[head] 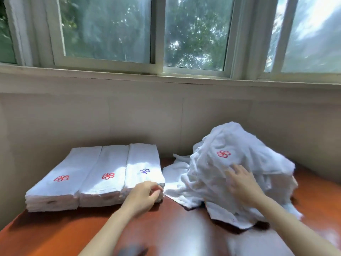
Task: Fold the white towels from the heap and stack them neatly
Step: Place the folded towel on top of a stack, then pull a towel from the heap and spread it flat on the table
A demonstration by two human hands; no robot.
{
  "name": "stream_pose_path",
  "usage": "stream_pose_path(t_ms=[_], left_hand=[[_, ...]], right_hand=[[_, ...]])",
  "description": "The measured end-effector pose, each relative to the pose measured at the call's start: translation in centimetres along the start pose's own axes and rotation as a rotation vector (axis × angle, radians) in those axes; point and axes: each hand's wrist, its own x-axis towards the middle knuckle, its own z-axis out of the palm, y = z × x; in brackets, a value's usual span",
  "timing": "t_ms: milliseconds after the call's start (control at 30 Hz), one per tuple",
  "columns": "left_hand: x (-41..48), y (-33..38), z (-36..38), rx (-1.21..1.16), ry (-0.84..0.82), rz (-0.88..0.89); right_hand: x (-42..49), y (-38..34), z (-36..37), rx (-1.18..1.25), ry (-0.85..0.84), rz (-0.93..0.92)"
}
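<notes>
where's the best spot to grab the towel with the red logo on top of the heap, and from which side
Pinch the top towel at a raised fold beside its red logo, coming from above and the front. It drapes crumpled over the heap with no free edge clearly showing, and the right hand lies flat just below that spot.

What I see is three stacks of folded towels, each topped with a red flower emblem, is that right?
Not quite. The head view shows three stacks of folded towels, but only the left stack and middle stack carry a red flower emblem. The right stack is topped with a blue-purple emblem.
</notes>
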Motion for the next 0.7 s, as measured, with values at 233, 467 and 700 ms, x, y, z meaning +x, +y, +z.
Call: stream_pose_path(t_ms=[233, 467, 700], left_hand=[[9.5, 11.0, 11.5, -0.153, -0.064, 0.151], [12.6, 17.5, 16.9, 0.049, 0.223, 0.05], [12.1, 17.2, 14.0, -0.233, 0.442, 0.145]], right_hand=[[2.5, 7.9, 0.2, -0.104, -0.041, 0.167], [3.5, 7.7, 1.7, -0.088, 0.201, 0.107], [1.0, 5.1, -2.3, 0.325, 0.333, 0.0]])
